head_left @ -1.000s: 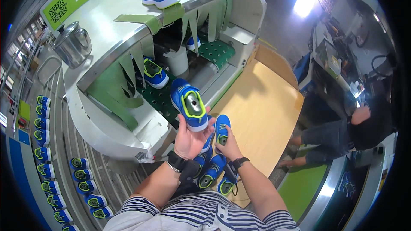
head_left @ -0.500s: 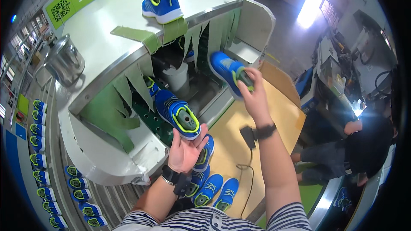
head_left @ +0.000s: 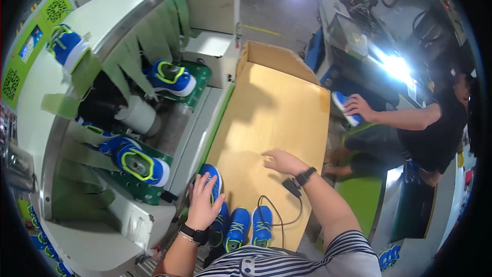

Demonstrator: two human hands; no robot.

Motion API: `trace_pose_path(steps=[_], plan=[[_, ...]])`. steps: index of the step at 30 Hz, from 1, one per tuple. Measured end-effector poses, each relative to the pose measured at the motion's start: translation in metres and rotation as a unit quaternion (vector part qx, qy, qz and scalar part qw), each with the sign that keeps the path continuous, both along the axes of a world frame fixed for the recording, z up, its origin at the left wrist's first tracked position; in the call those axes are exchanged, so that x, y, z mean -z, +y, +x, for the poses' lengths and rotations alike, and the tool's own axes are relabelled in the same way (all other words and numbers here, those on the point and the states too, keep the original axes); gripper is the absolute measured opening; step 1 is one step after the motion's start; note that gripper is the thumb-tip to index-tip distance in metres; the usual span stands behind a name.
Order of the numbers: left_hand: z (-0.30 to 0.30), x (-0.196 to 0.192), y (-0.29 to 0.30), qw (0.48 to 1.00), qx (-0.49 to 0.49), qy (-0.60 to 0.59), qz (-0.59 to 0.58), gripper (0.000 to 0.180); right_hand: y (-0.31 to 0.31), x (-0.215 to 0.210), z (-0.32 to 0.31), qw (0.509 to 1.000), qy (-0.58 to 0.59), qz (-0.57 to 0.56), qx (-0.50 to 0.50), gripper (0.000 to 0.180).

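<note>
My left hand (head_left: pixel 204 202) is beside and partly over a blue shoe (head_left: pixel 215 180) at the board's left edge, fingers spread; I cannot tell whether it touches the shoe. Over the wooden board (head_left: pixel 256 107) my right hand (head_left: pixel 284 162) hangs with its fingers stretched out and nothing in them. Two more blue shoes with lime laces, a left one (head_left: pixel 237 230) and a right one (head_left: pixel 262 225), lie near my body. In the white machine (head_left: pixel 210 0), one blue shoe (head_left: pixel 137 165) rests on the near green perforated plate and another shoe (head_left: pixel 173 78) on the far plate.
Green cloth strips (head_left: pixel 146 41) hang over the machine's openings. A shoe (head_left: pixel 69 47) stands on its top. A black cable (head_left: pixel 279 224) loops across the board near my right wrist. To the right, a co-worker (head_left: pixel 430 128) holds a blue shoe (head_left: pixel 344 106) by a workbench.
My view has swung right. The shoe from my right hand is now on the far plate, and that hand is empty. My left hand has left the near plate's shoe and moved to the board's edge.
</note>
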State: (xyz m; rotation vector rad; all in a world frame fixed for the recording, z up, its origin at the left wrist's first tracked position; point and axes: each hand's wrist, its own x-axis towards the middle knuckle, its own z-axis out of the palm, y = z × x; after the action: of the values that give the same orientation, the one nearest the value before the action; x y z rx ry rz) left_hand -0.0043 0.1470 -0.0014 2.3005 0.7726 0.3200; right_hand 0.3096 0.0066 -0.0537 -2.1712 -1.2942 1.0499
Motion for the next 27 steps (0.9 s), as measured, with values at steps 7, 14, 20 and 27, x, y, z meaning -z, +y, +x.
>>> trace_pose_path(steps=[7,14,20,27], plan=[[0.012,0.034,-0.003,0.988,0.028,0.109,0.103,0.044,-0.107,0.016,0.033,0.943,-0.086,-0.144,0.288,0.034],[0.014,0.038,-0.004,0.986,0.013,0.114,0.117,0.049,0.034,-0.008,-0.024,0.919,-0.121,0.308,0.216,0.047],[0.01,0.048,-0.006,0.98,0.02,0.125,0.151,0.048,0.08,0.013,-0.142,0.99,-0.133,-0.028,0.028,0.117],[0.01,0.047,-0.006,0.986,-0.003,0.123,0.114,0.054,0.045,0.041,-0.1,0.979,0.023,-0.006,0.203,0.081]])
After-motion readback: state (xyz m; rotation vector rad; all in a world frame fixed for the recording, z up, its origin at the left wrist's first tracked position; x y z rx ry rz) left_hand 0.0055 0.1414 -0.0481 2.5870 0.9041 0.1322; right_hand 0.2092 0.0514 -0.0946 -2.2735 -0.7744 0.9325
